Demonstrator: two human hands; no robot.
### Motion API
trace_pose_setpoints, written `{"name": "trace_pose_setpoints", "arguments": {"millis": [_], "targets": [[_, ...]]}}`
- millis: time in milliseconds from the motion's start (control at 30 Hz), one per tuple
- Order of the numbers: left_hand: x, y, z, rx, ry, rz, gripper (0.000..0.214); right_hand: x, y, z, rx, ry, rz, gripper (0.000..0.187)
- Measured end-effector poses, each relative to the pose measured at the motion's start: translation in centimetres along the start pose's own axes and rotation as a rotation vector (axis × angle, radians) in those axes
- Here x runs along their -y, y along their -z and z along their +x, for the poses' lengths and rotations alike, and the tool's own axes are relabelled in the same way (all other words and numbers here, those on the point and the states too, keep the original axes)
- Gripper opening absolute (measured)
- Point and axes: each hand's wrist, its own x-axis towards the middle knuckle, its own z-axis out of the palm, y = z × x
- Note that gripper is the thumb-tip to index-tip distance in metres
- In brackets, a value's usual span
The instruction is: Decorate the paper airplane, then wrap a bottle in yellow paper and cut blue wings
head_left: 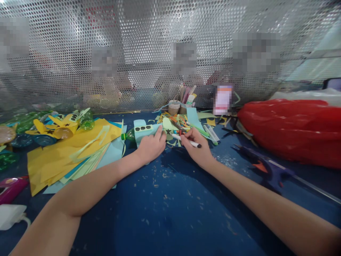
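A green plastic bottle (130,134) lies on its side, its cap pointing left. Light blue paper (142,133) is wrapped around it, with a pale green strip bearing three black circles. My left hand (153,146) holds the wrapped bottle down, index finger stretched along its right end and the other fingers curled. Just right of that fingertip, a pale green paper piece (167,125) carries a dark star (168,132). My right hand (198,148) pinches a white marker (190,140) with a black end, its tip side directed left at the star piece.
Yellow paper sheets (71,154) and bottle crafts with yellow fins (57,128) lie left. Behind my hands are paper scraps (210,122) and a cup (174,107). A purple glue gun (271,165) and a red plastic bag (293,129) lie right. A perforated metal screen (144,42) stands behind.
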Motion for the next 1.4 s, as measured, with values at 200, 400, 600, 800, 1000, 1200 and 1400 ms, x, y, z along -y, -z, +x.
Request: {"name": "trace_pose_setpoints", "arguments": {"millis": [200, 400, 600, 800, 1000, 1200, 1400], "targets": [[-0.06, 0.21, 0.04, 0.012, -0.012, 0.029, 0.045, 0.09, -0.01, -0.02, 0.005, 0.000, 0.008, 0.021], [-0.05, 0.30, 0.00, 0.010, 0.001, -0.001, 0.044, 0.17, -0.02, -0.01, -0.012, 0.005, -0.015, 0.021], [0.01, 0.11, -0.01, 0.005, -0.005, 0.010, 0.045, 0.32, -0.02, -0.01, -0.021, 0.003, -0.010, 0.022], [-0.11, 0.34, 0.05, 0.037, -0.007, 0.036, 0.046, 0.30, 0.00, 0.05, -0.020, 0.000, -0.028, 0.023], [-0.08, 0.42, 0.00, 0.048, -0.008, 0.052, 0.047, 0.17, 0.00, 0.03, -0.019, 0.001, -0.014, 0.022], [-0.15, 0.39, 0.08, 0.047, -0.005, 0.051, 0.046, -0.20, -0.04, 0.01, -0.017, 0.002, -0.003, 0.021], [-0.09, 0.29, 0.03, 0.039, -0.011, 0.065, 0.047, 0.15, 0.06, 0.00, -0.053, -0.021, 0.003, 0.022]]}}
